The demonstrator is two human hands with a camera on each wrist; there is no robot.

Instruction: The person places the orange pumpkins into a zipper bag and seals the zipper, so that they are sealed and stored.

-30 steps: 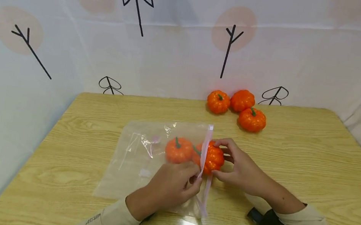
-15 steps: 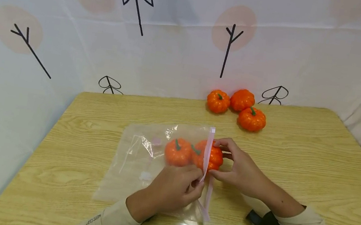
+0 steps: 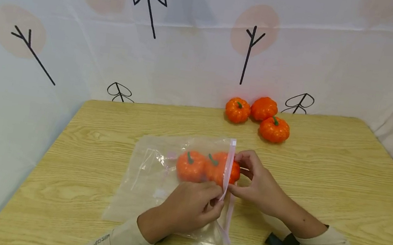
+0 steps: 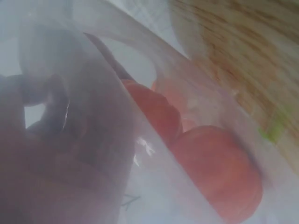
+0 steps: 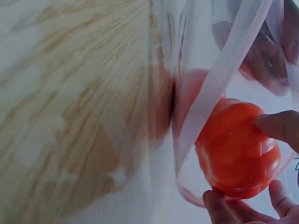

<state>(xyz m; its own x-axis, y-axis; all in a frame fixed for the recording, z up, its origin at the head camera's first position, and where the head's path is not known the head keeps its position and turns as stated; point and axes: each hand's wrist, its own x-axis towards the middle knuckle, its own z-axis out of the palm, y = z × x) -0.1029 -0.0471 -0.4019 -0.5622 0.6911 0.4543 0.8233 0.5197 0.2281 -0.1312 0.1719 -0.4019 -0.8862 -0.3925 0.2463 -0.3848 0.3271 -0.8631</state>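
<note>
Pumpkin (image 5: 243, 147) in the mouth of a clear bag (image 3: 144, 186), mostly behind the pink strip (image 3: 229, 165) in the head view, with a bit of bare orange poking out toward 3 o'clock. Held from that side by the right hand (image 3: 262, 188), thumb and fingers curled round its back. Left hand (image 3: 190, 205) off at 7 o'clock, with a narrow pinch on the bag's edge by the strip (left wrist view super foggy, so can't tell the exact finger placement). Another pumpkin (image 3: 190, 169) inside the bag at 9 o'clock, touching or close to it, hard to say through the plastic. Three more pumpkins (image 3: 237, 110) (image 3: 264, 108) (image 3: 274, 131) bunched up on the table (image 3: 325, 170) at 1 o'clock.

Possible trouble from here: catching the strip on those ridges with too hard a shove, then dragging the whole bag toward 9 o'clock. With a weak pinch on the left, could lose the opening and end up pushing against folded plastic. Could also roll back out toward 3 o'clock after too early a let-go. Might jam against the inside pumpkin too (not much room straight ahead, by the look of it).
</note>
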